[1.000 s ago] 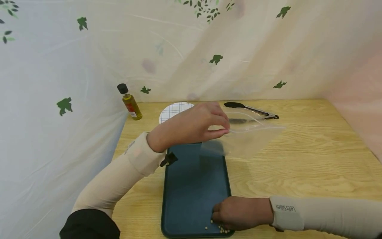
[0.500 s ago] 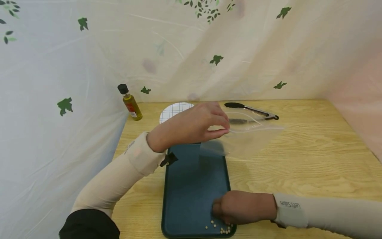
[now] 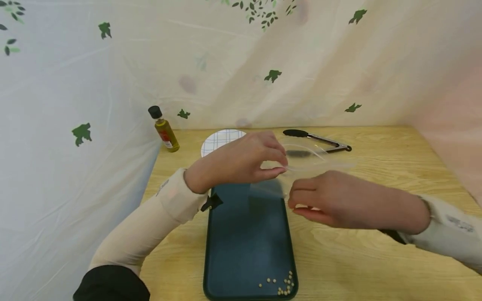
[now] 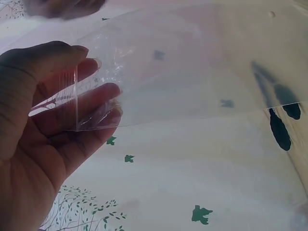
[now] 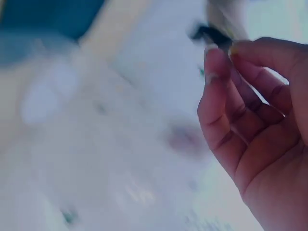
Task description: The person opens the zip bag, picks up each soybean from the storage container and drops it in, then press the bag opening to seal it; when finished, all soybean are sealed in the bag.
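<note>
Above the far end of the dark tray (image 3: 244,242), my left hand (image 3: 256,156) pinches the rim of a clear zip bag (image 4: 183,82). The bag hangs with its mouth apart, and a small round bit (image 4: 272,14) shows near its far end in the left wrist view. My right hand (image 3: 335,200) is close in front of the bag, overlapping it in the head view. Its thumb and fingertips pinch a small yellowish bean (image 5: 233,50), mostly hidden. Several loose beige beans (image 3: 287,288) lie in the tray's near right corner.
An oil bottle (image 3: 165,134) with a black cap stands at the back left. Black-tipped tongs (image 3: 321,138) lie behind the bag. A round white checked plate (image 3: 220,140) is partly hidden by my left hand. A patterned curtain (image 3: 226,62) closes off the back.
My right hand has risen from the tray's near right corner to just before the bag, uncovering the beans there. The left hand keeps its hold on the bag, almost unmoved.
</note>
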`<state>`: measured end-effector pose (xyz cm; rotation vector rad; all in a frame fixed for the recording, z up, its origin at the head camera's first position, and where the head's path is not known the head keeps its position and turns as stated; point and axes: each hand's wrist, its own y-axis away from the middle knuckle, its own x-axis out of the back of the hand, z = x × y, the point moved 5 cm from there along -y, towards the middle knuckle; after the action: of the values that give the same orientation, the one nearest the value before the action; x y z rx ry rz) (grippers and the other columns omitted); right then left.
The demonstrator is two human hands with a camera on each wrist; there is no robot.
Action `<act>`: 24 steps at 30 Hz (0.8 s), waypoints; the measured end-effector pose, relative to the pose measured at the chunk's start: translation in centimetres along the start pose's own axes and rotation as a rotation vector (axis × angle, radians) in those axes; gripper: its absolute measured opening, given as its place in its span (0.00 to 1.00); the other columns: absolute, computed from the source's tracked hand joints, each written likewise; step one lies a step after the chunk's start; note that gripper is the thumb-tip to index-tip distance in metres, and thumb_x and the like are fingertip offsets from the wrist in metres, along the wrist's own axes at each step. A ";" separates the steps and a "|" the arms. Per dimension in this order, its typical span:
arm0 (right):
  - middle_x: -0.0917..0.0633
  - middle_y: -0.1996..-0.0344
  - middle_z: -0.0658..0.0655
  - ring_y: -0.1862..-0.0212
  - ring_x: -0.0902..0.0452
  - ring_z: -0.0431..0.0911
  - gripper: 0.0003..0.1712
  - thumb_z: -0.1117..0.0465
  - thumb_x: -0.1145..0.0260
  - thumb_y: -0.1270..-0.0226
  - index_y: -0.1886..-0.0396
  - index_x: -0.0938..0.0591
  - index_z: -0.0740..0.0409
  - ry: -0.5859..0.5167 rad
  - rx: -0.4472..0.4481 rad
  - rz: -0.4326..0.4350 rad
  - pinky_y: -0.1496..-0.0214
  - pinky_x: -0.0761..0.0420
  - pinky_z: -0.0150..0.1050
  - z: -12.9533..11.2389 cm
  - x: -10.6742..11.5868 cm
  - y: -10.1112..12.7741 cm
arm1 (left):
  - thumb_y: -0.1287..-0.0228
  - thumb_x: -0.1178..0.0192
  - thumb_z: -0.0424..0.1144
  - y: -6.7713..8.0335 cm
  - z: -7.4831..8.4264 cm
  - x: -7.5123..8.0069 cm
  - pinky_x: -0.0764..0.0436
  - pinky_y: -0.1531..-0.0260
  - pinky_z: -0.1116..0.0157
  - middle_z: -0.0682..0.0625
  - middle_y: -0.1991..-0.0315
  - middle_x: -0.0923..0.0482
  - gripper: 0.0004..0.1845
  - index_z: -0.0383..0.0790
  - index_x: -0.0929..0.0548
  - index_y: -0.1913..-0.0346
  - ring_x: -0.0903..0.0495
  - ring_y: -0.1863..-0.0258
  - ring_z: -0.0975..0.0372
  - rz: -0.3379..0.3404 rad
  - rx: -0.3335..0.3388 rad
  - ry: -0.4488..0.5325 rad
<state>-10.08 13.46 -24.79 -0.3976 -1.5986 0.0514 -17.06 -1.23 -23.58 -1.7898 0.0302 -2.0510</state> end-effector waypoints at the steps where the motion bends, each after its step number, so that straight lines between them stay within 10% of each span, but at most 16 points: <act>1: 0.19 0.63 0.41 0.70 0.27 0.28 0.13 0.53 0.48 0.20 0.61 0.19 0.47 0.017 0.008 0.040 0.68 0.26 0.23 0.2 1.5 -0.1 | 0.29 0.38 0.43 -0.1 0.0 0.0 0.21 0.47 0.65 0.53 0.56 0.12 0.09 0.44 0.11 0.56 0.19 0.54 0.60 -0.004 -0.002 0.000; 8: 0.19 0.65 0.39 0.74 0.33 0.27 0.23 0.42 0.56 0.21 0.61 0.18 0.46 0.122 -0.068 0.118 0.73 0.32 0.21 3.4 7.2 -0.6 | 0.30 0.37 0.42 -0.2 0.0 -0.2 0.21 0.48 0.65 0.52 0.54 0.12 0.09 0.44 0.11 0.55 0.20 0.53 0.59 -0.026 0.000 0.003; 14: 0.19 0.67 0.41 0.74 0.34 0.30 0.02 0.55 0.33 0.30 0.61 0.17 0.46 0.112 -0.110 0.036 0.75 0.31 0.27 5.5 6.9 -0.6 | 0.31 0.36 0.41 -0.1 0.1 -0.2 0.21 0.49 0.65 0.52 0.54 0.12 0.08 0.44 0.11 0.55 0.20 0.53 0.60 -0.020 -0.002 0.007; 24: 0.20 0.69 0.40 0.75 0.34 0.30 0.15 0.67 0.24 0.46 0.62 0.17 0.45 0.093 -0.111 -0.022 0.74 0.30 0.28 6.6 5.8 -0.8 | 0.31 0.36 0.41 0.1 0.1 0.2 0.21 0.48 0.66 0.52 0.54 0.12 0.08 0.43 0.11 0.55 0.20 0.52 0.60 -0.019 0.017 -0.004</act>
<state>-16.79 15.73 -19.52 -0.4616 -1.5176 -0.0722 -16.95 -1.32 -23.41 -1.7910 -0.0057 -2.0550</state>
